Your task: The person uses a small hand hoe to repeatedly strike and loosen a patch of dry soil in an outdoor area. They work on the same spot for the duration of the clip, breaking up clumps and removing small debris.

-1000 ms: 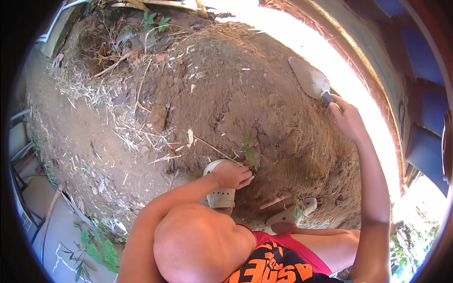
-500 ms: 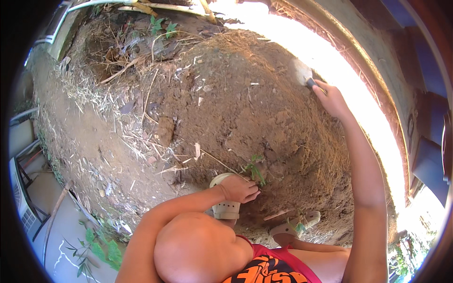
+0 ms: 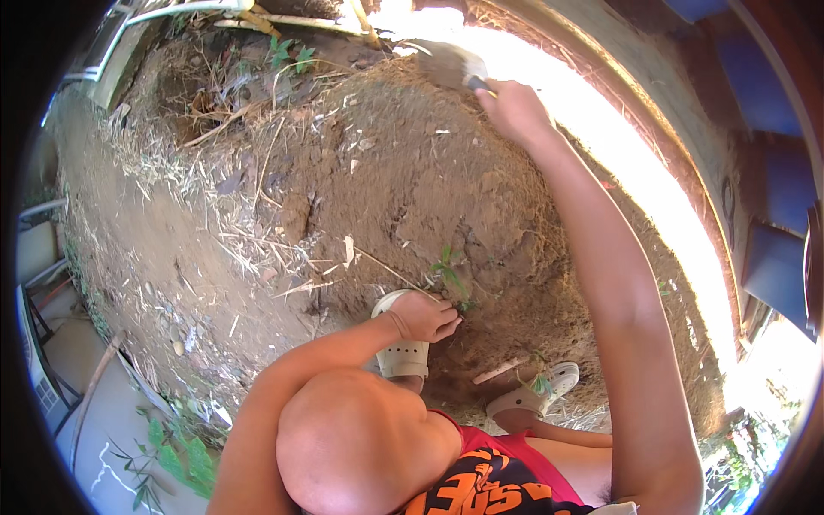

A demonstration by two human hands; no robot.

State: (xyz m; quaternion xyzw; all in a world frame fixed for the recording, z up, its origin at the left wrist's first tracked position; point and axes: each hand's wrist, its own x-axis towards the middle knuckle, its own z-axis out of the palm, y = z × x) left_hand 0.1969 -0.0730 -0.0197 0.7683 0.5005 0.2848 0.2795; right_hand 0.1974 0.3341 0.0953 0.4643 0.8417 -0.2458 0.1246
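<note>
My right hand reaches far out and is closed round the dark handle of a small trowel. The trowel's pale blade is smeared by motion, over the top of a brown soil mound where shade meets bright sunlight. Close to my body, my left hand rests curled against a cream clog. Its fingers are closed; whether anything is inside them is hidden. A thin dry stalk runs up to that hand, and a small green plant grows just beyond it.
A second cream clog stands to the right on the soil. Dry straw litters the left slope. Bamboo poles lie at the far edge. A wall base curves along the right, and a stick leans at the lower left.
My right hand and the trowel have swept left and farther away along the mound's upper edge. My left hand stays by the clog, its fingers still curled.
</note>
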